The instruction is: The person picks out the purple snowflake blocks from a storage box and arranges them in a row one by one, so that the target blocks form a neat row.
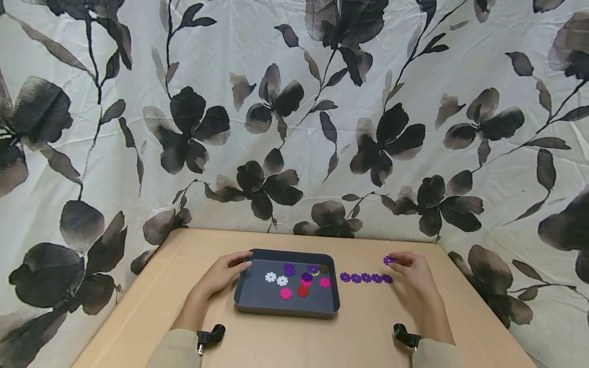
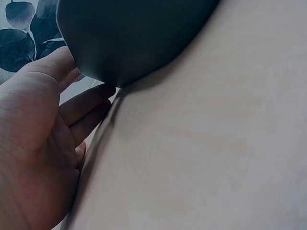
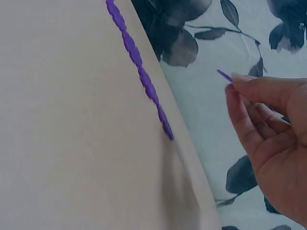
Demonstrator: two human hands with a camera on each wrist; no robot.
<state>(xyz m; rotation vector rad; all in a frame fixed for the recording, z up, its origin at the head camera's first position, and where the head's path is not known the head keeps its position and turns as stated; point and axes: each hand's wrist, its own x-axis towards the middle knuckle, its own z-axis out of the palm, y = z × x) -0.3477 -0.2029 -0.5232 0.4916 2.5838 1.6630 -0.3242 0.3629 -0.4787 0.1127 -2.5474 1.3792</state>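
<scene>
My right hand (image 1: 414, 271) pinches a purple notched disc (image 1: 388, 260) between thumb and fingertips. It is above the right end of a row of several purple notched discs (image 1: 366, 278) on the table. The right wrist view shows the pinched disc edge-on (image 3: 222, 74), apart from the row (image 3: 134, 52). At the left side of the dark grey tray (image 1: 257, 301), my left hand (image 1: 221, 273) holds the rim, its thumb over the edge. From the left wrist view, its fingers lie along the tray's outer wall (image 2: 129, 38).
Inside the tray lie loose discs: white ones (image 1: 276, 279), pink ones (image 1: 286, 293), a red one (image 1: 302, 291), a brown one (image 1: 324, 269) and several purple ones (image 1: 289, 269). A light wooden table (image 1: 285, 337) carries everything. Behind it hangs a floral cloth (image 1: 322, 153).
</scene>
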